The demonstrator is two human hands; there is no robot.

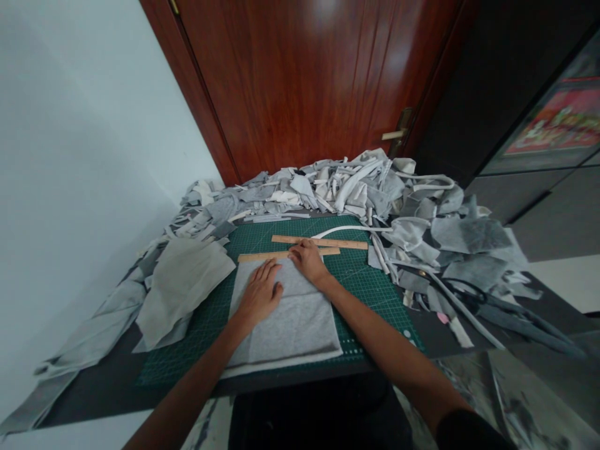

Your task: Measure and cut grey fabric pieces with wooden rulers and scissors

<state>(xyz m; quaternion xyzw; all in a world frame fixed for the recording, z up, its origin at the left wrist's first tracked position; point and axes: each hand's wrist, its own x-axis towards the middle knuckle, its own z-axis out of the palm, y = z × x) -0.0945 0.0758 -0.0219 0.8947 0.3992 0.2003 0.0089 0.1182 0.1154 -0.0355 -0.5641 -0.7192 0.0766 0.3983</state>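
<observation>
A piece of light grey fabric (290, 328) lies spread on the green cutting mat (370, 303), with a paler layer showing along its near edge. My left hand (260, 290) rests flat on its upper left part, fingers stretched out. My right hand (307, 262) is at the fabric's far edge, its fingers bent and drawn together over a wooden ruler (257, 257); what sits between the fingertips is hidden. That ruler lies along the far edge of the fabric. Just beyond it, a second wooden ruler (347, 244) lies slightly slanted on the mat.
Heaps of grey and white fabric scraps (323, 184) line the table's back and both sides. A beige-grey cloth piece (180, 284) overlaps the mat's left side. Dark-handled scissors (510, 312) lie at the right. Behind stand a brown door (300, 81) and a white wall (94, 125).
</observation>
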